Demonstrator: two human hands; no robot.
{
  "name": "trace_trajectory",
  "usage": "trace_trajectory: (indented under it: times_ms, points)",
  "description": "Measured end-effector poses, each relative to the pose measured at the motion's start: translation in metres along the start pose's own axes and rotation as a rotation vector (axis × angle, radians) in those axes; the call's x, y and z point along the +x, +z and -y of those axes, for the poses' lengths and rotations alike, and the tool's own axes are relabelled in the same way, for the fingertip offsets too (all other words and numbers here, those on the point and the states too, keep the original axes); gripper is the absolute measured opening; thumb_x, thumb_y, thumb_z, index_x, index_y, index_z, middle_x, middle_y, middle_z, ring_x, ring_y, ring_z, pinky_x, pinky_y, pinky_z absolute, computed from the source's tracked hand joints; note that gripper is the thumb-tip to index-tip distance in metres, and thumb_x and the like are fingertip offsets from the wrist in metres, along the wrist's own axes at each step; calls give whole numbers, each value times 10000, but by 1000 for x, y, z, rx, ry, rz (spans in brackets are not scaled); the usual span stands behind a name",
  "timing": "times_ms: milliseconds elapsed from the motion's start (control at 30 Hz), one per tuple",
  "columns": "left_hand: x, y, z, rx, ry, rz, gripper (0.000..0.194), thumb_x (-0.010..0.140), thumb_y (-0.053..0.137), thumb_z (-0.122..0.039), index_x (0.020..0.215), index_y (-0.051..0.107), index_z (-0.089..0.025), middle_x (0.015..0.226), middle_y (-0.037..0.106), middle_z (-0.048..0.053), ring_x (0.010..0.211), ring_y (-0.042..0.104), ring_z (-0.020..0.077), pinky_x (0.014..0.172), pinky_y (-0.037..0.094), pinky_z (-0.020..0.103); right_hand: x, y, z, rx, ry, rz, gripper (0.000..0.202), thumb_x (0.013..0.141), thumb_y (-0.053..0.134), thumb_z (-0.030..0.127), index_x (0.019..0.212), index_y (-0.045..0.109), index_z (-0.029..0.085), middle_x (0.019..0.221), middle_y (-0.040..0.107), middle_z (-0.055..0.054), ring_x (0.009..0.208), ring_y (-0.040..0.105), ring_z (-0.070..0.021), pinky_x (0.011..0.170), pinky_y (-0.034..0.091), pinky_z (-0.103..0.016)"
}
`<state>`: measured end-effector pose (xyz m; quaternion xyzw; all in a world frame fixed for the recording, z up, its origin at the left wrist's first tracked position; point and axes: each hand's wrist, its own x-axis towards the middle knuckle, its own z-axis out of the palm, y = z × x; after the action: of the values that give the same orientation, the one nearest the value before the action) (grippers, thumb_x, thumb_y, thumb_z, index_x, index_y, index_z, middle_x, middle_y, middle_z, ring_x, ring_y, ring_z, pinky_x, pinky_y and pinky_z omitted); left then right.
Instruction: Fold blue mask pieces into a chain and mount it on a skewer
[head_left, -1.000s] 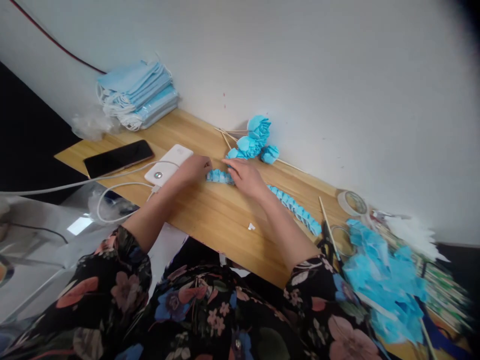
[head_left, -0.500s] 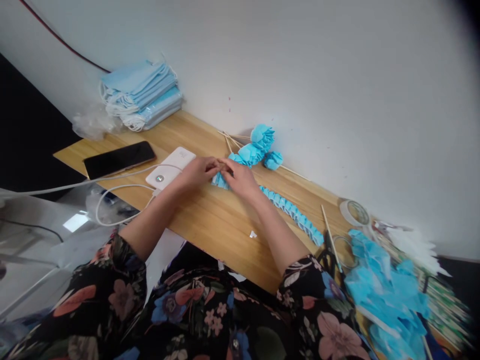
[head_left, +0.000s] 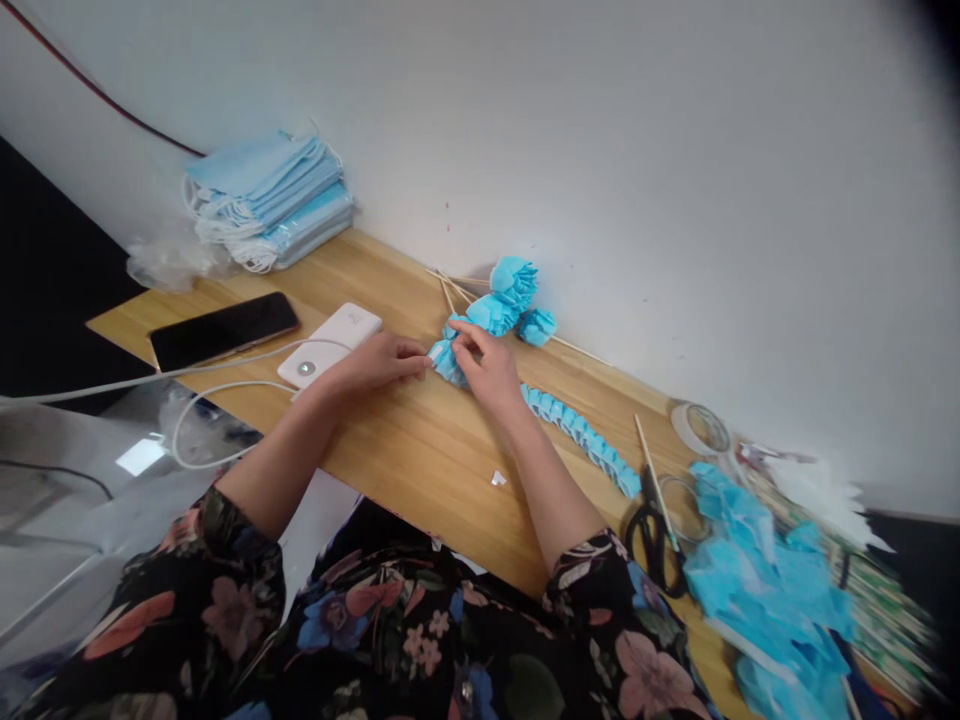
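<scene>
A pleated light-blue strip (head_left: 581,432), like crepe paper or thin fabric, runs across the table and passes under my right wrist. Its near end (head_left: 448,362) lies between my two hands. My left hand (head_left: 382,362) pinches the tip of that end between thumb and fingertips. Over the same end, my right hand (head_left: 486,368) is curled, thumb and index finger closed on the pleats; part of the grip is hidden. Just beyond are blue paper-like flowers (head_left: 514,282) on thin wooden sticks, and a smaller blue flower (head_left: 537,326) lies beside them.
Left: stacked blue face masks (head_left: 262,190), a black phone (head_left: 225,330) and a white power bank (head_left: 330,345) with a cable. Right: black scissors (head_left: 655,545), a tape roll (head_left: 701,428) and crumpled blue material (head_left: 772,570). A white scrap (head_left: 499,479) lies near the front edge.
My hands were together at the fingertips; now they are apart, the left slightly back and the right further along the strip. More of the strip's end shows. The view has shifted slightly.
</scene>
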<state>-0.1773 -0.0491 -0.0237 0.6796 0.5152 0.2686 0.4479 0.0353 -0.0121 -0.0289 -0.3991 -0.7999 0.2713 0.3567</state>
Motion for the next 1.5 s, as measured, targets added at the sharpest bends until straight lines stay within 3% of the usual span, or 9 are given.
trace_trajectory:
  times_ms: [233,433,567,900,1500]
  points:
    - [0,0,-1,22,-7,-19,330,832,582,-450,793,722,-153,622,594,-16,572,480,105,561,337,237,-2,2,-4,3,-46,-11,325,938,515,239,1221,674,211,981,743,-51,919,688,-197,914,547,-364]
    - [-2,-1,-3,19,2,-65,323,831,590,-435,730,722,-158,628,636,-8,589,508,107,580,354,237,-5,-4,19,-254,-187,-111,228,977,495,244,1093,692,239,1079,736,-84,1059,651,-251,967,501,-416]
    - [-2,-2,-2,43,11,-83,317,837,589,-427,721,725,-165,630,640,-11,594,505,107,595,361,240,-7,-4,28,-357,-272,-57,215,1000,492,261,991,706,242,999,736,-70,996,638,-246,919,476,-403]
    - [-1,-1,-1,36,49,-65,275,822,566,-375,750,726,-163,646,618,-19,602,495,104,616,365,236,-7,0,19,-467,-246,66,232,1010,515,274,1010,745,240,934,725,-67,936,611,-257,825,409,-398]
    - [-5,0,-9,26,68,-34,242,801,557,-331,689,677,-153,582,543,-39,559,412,86,578,323,237,-6,-1,17,-484,-256,99,274,1030,521,305,910,760,241,877,733,-57,903,633,-234,834,405,-388]
